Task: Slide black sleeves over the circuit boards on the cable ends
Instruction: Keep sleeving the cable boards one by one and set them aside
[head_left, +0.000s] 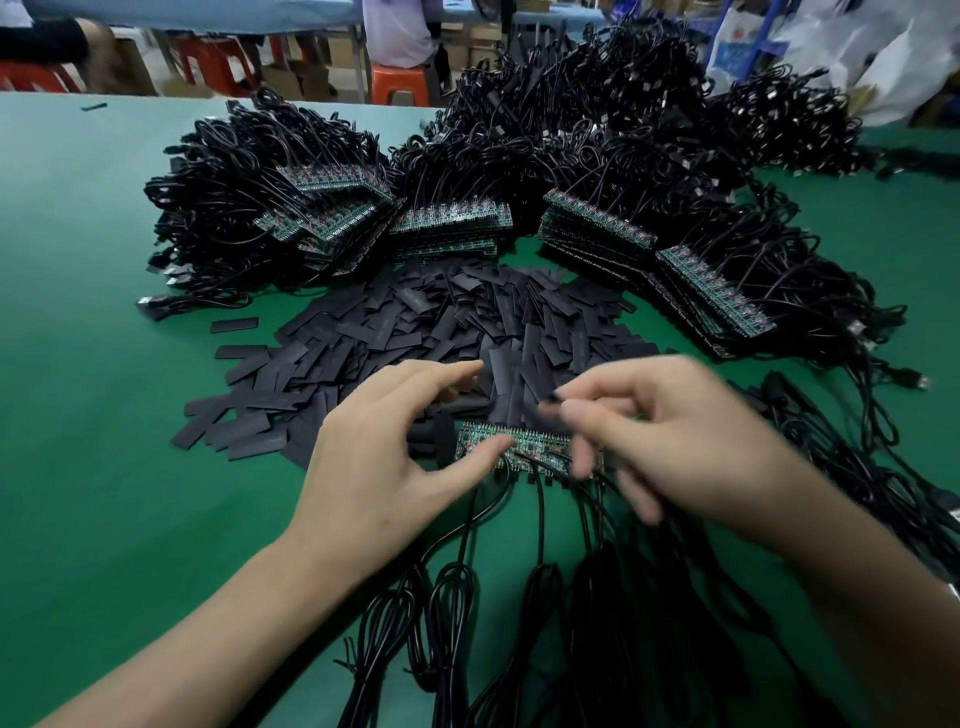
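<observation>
Cables (541, 525), black, run toward the camera from below both hands; several are looped in coils on the green table (104, 415).

Left hand (384, 457): fingers apart and relaxed, holding nothing. The thumb tip rests on the left part of the circuit board strip (524, 441) and the forefinger reaches out over the sleeves.

Right hand (675, 441): motion-blurred, fingers curled, thumb close to forefinger just above the strip's right part. A small dark shape sits at the fingertips. Cannot tell whether it is pinched.

The circuit board strip lies flat between the two thumbs, with its cable side facing the camera.

Black sleeves (415, 322): a loose flat pile directly beyond both hands, spreading out to the left of the left hand. A few lie against the strip's far edge. Cannot tell whether any of them is on a board.

Beyond the pile, stacks of board strips (452, 218) stand in an arc, backed by cable heaps (571, 104). More stacks lie beyond and to the right of the right hand. Orange stools (400, 83) stand past the table's far edge.
</observation>
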